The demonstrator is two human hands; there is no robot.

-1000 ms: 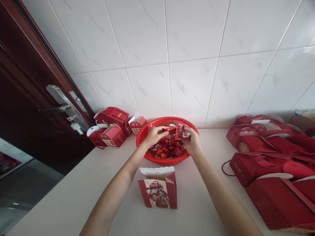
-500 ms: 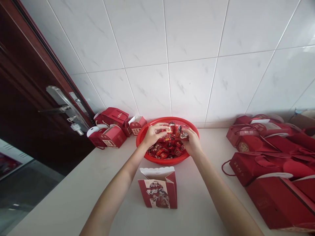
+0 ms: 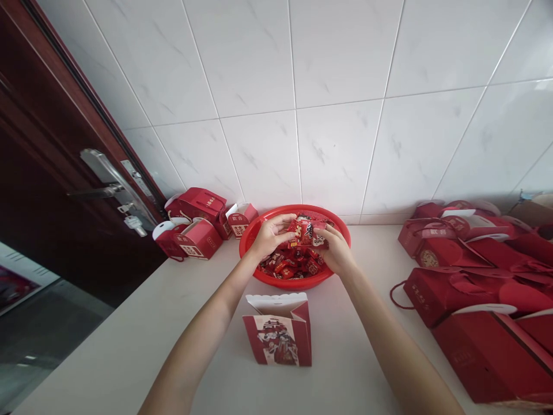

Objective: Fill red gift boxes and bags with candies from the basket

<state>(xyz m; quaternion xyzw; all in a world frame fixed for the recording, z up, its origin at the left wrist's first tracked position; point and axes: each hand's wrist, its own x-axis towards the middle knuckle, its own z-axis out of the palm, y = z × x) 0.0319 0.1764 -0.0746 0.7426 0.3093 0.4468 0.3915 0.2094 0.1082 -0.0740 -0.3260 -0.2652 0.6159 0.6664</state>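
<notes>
Over a red plastic basket [image 3: 288, 283], both my hands hold up red-wrapped candies [image 3: 306, 231]. My left hand [image 3: 271, 235] pinches the left side of them between thumb and fingers. On the right side, my right hand [image 3: 334, 245] grips a candy packet with white lettering; whether it is one packet or several is unclear. More wrapped candies [image 3: 287, 266] lie loose in the basket below. Nearer to me stands a red paper gift box [image 3: 279, 340], upright with its top open and a printed picture on its front.
Several red gift boxes [image 3: 201, 239] stand at the back left by the door [image 3: 86, 173]. Many more red boxes [image 3: 488, 351] cover the right side of the white table [image 3: 142, 323]. A tiled wall [image 3: 337, 155] rises behind the basket.
The candies between my hands have been turned and brought together, so more of the red wrapper faces me. My hands stay over the basket; the gift box has not moved.
</notes>
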